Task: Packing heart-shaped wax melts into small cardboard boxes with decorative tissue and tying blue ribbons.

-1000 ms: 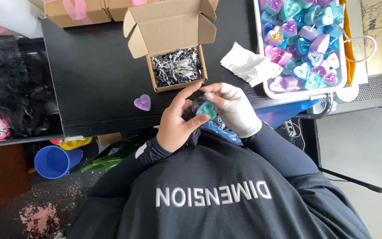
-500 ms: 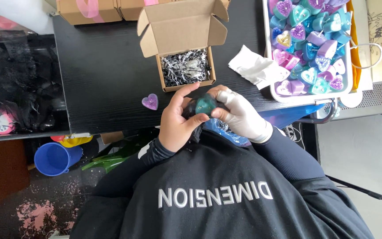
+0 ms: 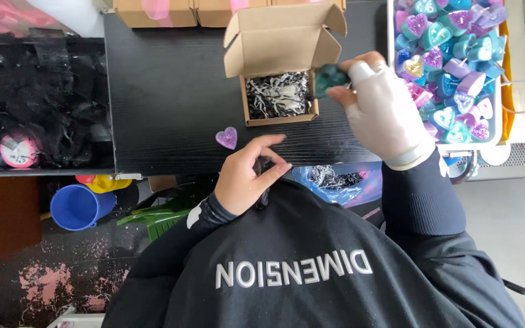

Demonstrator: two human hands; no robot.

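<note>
Teal heart piece [image 3: 330, 78] pinched in gloved hand's [image 3: 379, 112] fingers [image 3: 360, 68] just beside open cardboard box's [image 3: 279, 96] side w/ paper shred; bare hand [image 3: 249, 176] nearer the body, fingers curled, pinching smth dark.

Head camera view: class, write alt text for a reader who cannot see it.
A person's gloved right hand holds a teal heart-shaped piece at the edge of an open cardboard box lined with shredded paper, on a black table. The bare left hand rests near a small purple heart; a white tray of coloured hearts stands alongside.
</note>
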